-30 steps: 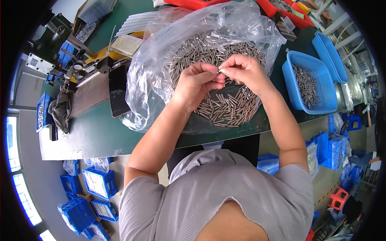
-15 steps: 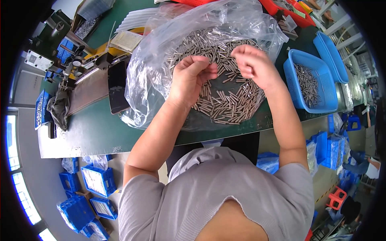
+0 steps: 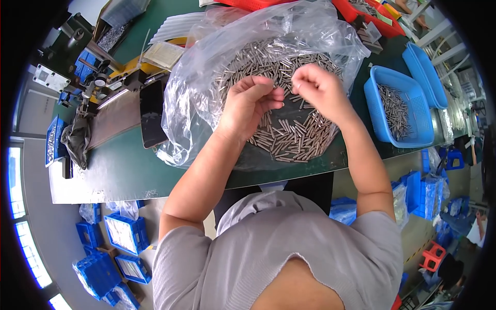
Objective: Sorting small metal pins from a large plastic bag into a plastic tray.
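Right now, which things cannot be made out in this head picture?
In the head view:
Left hand: anything pinched there is too small to tell.
Right hand: blurred, so its grip is unclear.
Metal pins: some are hidden behind both hands.
Red basket, top centre: cut off by the picture edge.

Slim grey metal pins [image 3: 299,133] lay amid a crumpled clear plastic bag [image 3: 181,103] on the flat dark-green table [image 3: 126,163]. A flat black rectangular panel [image 3: 151,114] lay just left of the bag; an oblong blue plastic basket [image 3: 381,123] stood to the bag's right, with more pins in it, and a red plastic basket [image 3: 253,4] behind the bag
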`<state>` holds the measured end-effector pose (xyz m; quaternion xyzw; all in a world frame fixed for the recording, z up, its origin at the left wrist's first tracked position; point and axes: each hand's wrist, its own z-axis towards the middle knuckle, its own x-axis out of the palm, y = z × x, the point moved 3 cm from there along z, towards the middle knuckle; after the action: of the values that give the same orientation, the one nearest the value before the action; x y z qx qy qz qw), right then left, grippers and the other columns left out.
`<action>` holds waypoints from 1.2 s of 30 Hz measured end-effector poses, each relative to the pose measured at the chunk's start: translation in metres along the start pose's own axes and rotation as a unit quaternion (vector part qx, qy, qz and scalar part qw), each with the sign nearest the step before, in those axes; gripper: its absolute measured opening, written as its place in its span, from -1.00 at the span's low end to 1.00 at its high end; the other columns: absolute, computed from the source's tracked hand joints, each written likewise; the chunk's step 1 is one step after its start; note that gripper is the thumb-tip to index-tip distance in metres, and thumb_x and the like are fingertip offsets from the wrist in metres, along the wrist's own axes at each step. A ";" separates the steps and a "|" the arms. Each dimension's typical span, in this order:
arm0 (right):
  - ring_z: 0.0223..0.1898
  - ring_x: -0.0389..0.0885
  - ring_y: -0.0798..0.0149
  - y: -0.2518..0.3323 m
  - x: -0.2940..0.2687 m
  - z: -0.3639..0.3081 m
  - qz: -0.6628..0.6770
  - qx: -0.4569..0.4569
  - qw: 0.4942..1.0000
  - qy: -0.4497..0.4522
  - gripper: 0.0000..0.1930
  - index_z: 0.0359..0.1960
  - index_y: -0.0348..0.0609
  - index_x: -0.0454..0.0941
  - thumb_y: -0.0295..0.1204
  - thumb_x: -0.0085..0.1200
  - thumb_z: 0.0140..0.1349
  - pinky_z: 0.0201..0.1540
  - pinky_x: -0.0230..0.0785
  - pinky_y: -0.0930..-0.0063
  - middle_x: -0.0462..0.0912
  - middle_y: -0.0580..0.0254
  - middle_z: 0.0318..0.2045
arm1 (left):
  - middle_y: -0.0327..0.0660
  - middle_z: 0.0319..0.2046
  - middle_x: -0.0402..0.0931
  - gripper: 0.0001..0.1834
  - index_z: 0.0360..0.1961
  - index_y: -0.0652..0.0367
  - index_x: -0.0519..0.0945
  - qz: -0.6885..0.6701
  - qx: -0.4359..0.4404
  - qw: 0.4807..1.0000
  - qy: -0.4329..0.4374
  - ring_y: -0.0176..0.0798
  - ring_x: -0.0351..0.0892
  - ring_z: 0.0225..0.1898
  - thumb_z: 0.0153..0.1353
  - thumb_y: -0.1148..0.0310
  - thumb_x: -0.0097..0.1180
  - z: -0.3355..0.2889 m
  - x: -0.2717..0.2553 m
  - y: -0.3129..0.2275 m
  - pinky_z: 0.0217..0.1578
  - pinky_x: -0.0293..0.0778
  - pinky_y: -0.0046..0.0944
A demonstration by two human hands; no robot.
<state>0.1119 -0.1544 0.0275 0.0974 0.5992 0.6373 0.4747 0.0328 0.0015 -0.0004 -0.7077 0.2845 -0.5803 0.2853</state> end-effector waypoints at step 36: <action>-0.42 0.57 0.11 0.000 -0.010 0.001 -0.322 0.099 0.936 0.100 -0.85 -0.44 -0.04 0.60 -0.31 0.16 -0.06 -0.36 0.37 0.30 0.59 0.20 -0.54 | -0.01 -0.40 0.54 -0.88 -0.28 0.32 0.46 -0.007 -0.004 0.999 -0.032 -0.14 0.58 -0.38 0.18 0.52 -0.05 -0.003 -0.001 -0.001 -0.29 0.55 -0.24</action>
<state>0.1182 -0.1610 0.0326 -0.1183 0.7031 0.3944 0.5798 0.0300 0.0031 0.0004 -0.7287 0.2727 -0.5586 0.2875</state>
